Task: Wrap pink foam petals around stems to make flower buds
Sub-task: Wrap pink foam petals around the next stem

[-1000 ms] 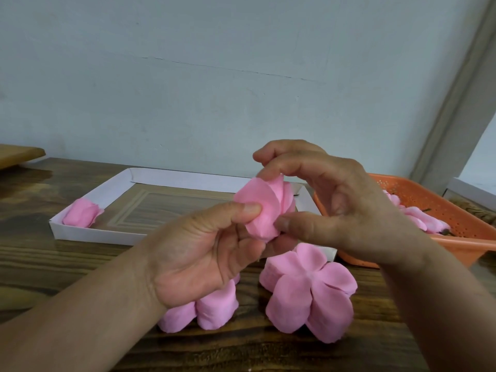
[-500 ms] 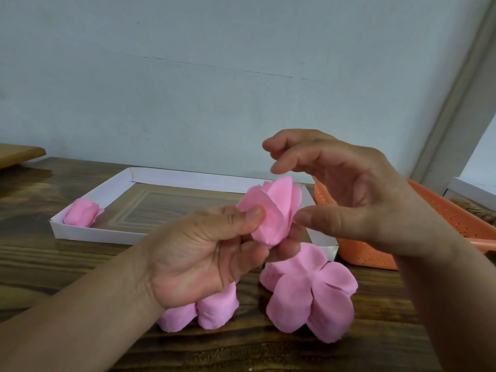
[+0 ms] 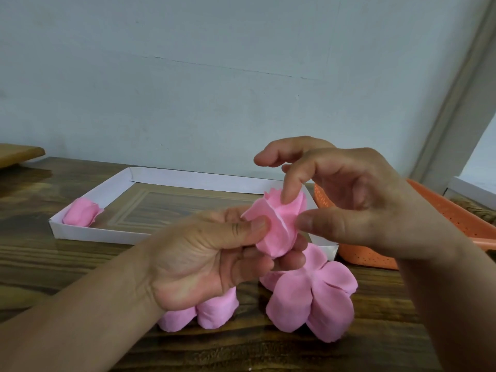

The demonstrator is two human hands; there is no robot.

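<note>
So the half-wrapped foam bud [image 3: 277, 228] is up in the air over the middle of the table [image 3: 67, 267], roughly dead centre of the view. The left hand [image 3: 204, 261] has it pinched: thumb pressing the outer petal from the 9 o'clock side, the other fingers curled under and behind the base. The right hand [image 3: 357, 208] isn't gripping anything. Its fingers are loosely curved, one fingertip touching the top of the bud at about 12 o'clock, and the thumb sits just beside the bud at 3 o'clock. Can't tell if that thumb is actually touching.

Handling-wise, I'd guess this stuff weighs basically nothing and is very soft. The petal edges look thin and crinkly, so they'd crease or tear if squeezed hard, and the layers probably spring open once you let go. Best spot to hold is low at the base where the layers bunch up, not the frilly top rim. No stem visible here; it's hidden inside or behind the fingers.

Below the hands, at 6 o'clock, there's an open five-petal foam flower blank [image 3: 314, 299] lying on the table, with more pink foam pieces [image 3: 212, 308] partly under the left wrist. One finished bud [image 3: 80, 212] sits in the white cardboard tray [image 3: 188, 175] at 10 o'clock, and an orange plastic basket [image 3: 442, 216] is at 3 o'clock.
</note>
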